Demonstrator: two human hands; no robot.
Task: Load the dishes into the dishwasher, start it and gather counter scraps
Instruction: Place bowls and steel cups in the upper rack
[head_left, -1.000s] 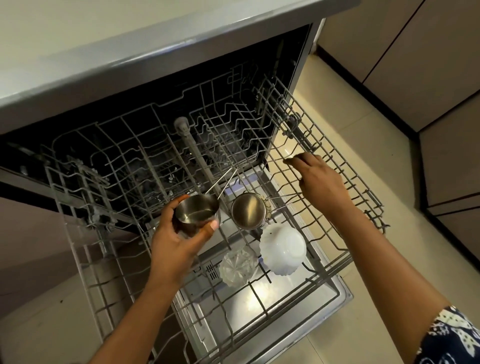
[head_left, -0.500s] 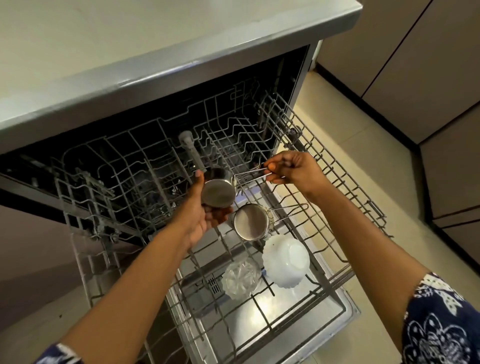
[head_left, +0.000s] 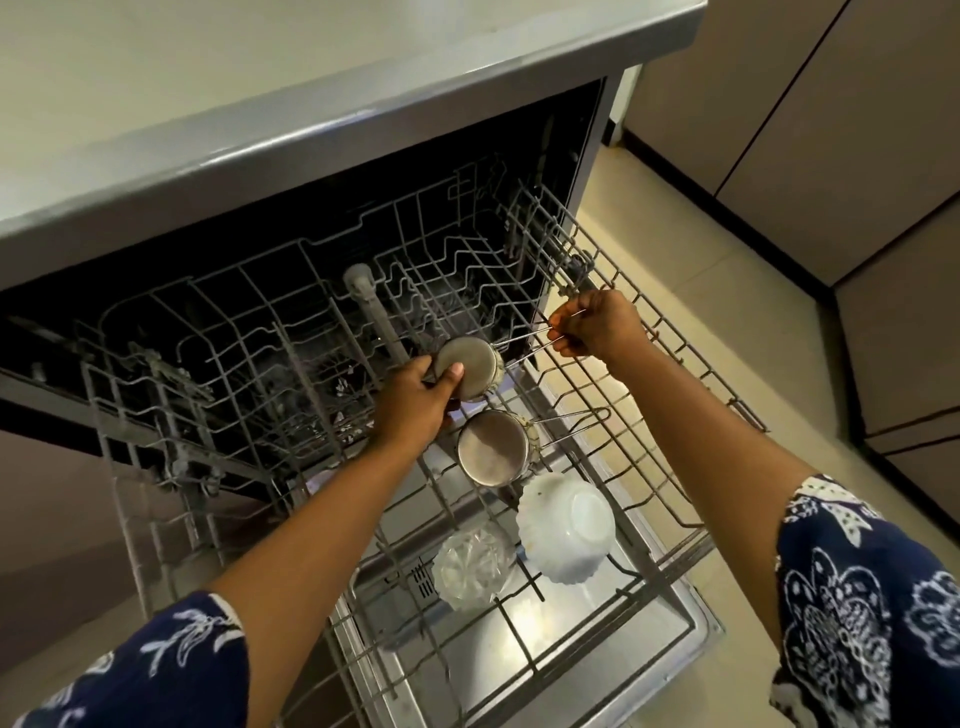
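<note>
You're holding the steel cup (head_left: 467, 366) bottom-up over the upper rack (head_left: 693, 527). Your left hand (head_left: 415, 402) is curling round its body, thumb pressing on the flat base. Your right hand (head_left: 597, 327) is pinching the cup's wire handle (head_left: 524, 340), fingertips clamped on the loop's far end, just right of your left thumb. Whether the cup is touching the rack wires, I can't tell. Just below your left fingers, a second steel cup (head_left: 493, 449) is sitting upturned in the rack, its handle reaching out under your right wrist. Nearer you than both hands, a white bowl (head_left: 566, 525) is lying upside down, just beside a clear glass bowl (head_left: 472, 564) on its left. Beneath it all, the dishwasher door (head_left: 623, 639) is hanging open.
</note>
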